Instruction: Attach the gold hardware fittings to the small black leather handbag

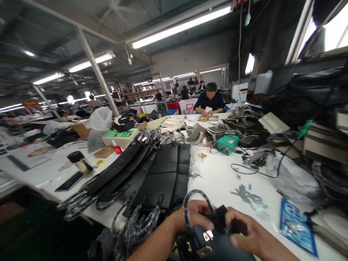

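A black handbag (217, 248) with a gold-coloured clasp and a plastic-wrapped handle sits low at the front, partly cut off by the frame. My left hand (197, 217) reaches through the handle loop, its fingers curled on the bag's top near the clasp. At the other side my right hand (244, 232) grips the bag's top edge by a small black flap (221, 214), thumb and fingers bent around it. Just left of the bag lies a row of flat black bag panels (160, 177) with wrapped handles.
A green box (227, 145) with a cable, a blue packet (297, 226) and grey scraps (248, 197) lie to the right. On the left are a jar (81, 163), a phone (69, 181) and a red bottle (116, 148). A co-worker (210, 101) sits across the table.
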Demonstrator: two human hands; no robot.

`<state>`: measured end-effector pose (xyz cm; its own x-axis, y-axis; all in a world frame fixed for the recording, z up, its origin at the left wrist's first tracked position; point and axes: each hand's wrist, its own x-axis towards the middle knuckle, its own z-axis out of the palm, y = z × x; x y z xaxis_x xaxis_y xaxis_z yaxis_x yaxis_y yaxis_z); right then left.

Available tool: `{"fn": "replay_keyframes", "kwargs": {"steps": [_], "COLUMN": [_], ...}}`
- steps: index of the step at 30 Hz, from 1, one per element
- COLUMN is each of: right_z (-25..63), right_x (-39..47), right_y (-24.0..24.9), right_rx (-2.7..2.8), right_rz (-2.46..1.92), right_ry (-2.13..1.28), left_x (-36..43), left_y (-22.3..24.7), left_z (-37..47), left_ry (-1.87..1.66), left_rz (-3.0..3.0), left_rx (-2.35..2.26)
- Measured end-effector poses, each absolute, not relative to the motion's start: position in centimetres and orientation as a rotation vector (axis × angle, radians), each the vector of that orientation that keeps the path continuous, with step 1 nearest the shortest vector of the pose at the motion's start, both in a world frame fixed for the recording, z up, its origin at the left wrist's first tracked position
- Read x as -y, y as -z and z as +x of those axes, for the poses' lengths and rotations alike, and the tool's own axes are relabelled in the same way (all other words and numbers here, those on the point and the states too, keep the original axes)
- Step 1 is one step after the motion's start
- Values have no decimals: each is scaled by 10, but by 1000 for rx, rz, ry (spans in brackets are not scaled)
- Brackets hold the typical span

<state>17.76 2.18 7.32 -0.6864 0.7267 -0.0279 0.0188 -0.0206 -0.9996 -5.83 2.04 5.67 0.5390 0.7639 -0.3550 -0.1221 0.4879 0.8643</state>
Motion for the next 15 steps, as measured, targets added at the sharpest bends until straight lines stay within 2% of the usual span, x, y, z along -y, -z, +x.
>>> {"fn": "replay_keyframes", "kwargs": {"steps": [4, 9, 12, 15], "right_z": [181, 175, 181, 199], "right_x": [-25, -18, -20, -26], "right_y": [-60, -47, -63, -101], "right_rx": [1890, 1709, 1682, 1737], "right_rz": [-1067, -1310, -1372, -1390], "right_ry": [-1381, -1172, -1001, -800], "left_x": [-32, -40, -46, -49], "left_y": [-55, -81, -108, -134], "left_z": [-46, -39, -32, -13], "left_ry": [-630, -641, -653, -715], "left_rz": [882, 867, 869, 857], "left_rx": [-836, -793, -720, -660]}}
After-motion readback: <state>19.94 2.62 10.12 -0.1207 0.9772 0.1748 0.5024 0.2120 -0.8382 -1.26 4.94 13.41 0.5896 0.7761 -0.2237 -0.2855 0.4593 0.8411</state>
